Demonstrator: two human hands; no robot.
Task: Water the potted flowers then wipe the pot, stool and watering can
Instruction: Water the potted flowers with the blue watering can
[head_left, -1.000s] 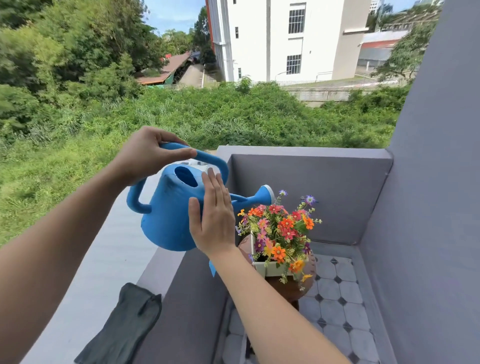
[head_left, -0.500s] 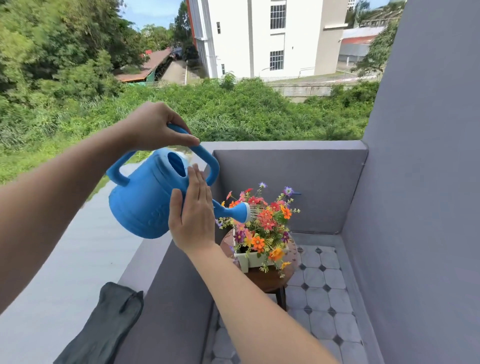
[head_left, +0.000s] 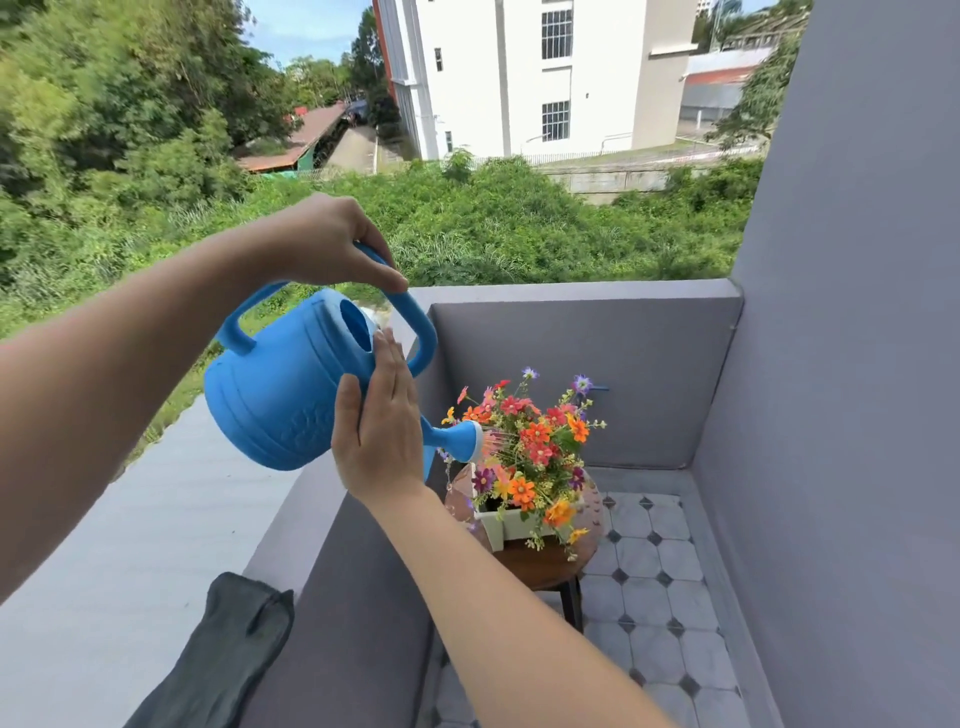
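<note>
A blue watering can (head_left: 280, 395) hangs tilted with its spout down to the right. My left hand (head_left: 327, 244) grips its top handle. My right hand (head_left: 382, 431) lies flat against the can's side, fingers straight. Thin streams of water leave the spout head (head_left: 465, 440) onto the flowers (head_left: 530, 447), orange, red and purple, in a white pot (head_left: 506, 527). The pot stands on a round brown stool (head_left: 545, 564) on the balcony floor.
A dark grey cloth (head_left: 228, 654) lies over the wide grey ledge (head_left: 130, 545) at the lower left. Grey walls (head_left: 831, 415) close the balcony at the back and right. The floor has pale tiles (head_left: 654, 613). Beyond the ledge are bushes and a white building.
The can has tipped further forward, its spout lower over the flowers, and water now comes out. My view has shifted to the right.
</note>
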